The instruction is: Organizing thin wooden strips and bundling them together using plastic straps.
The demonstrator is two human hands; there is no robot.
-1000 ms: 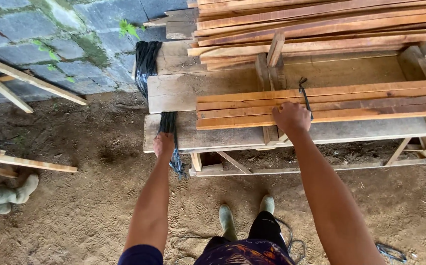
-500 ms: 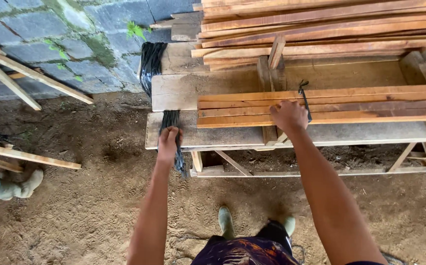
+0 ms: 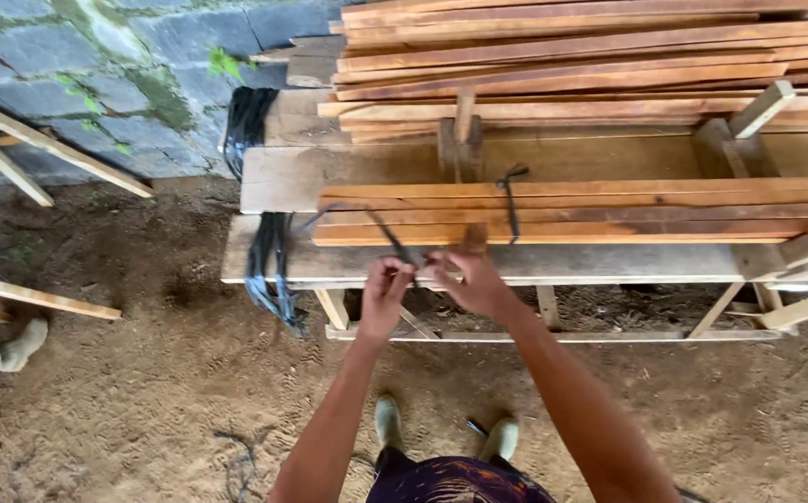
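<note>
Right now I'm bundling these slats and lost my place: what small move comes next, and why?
Probably pass the black strap under the slat bundle: both the left hand and right hand pinch it, and only one tie wraps the bundle.

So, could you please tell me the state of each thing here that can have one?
Left hand: closed, pinching the black strap.
Right hand: closed on the same strap.
Black strap: one length, stretched between both hands.
Slat bundle: lying flat, tied with one black strap.
Strap bunch: draped over the workbench's edge.
Workbench: standing, loaded with slats.
</note>
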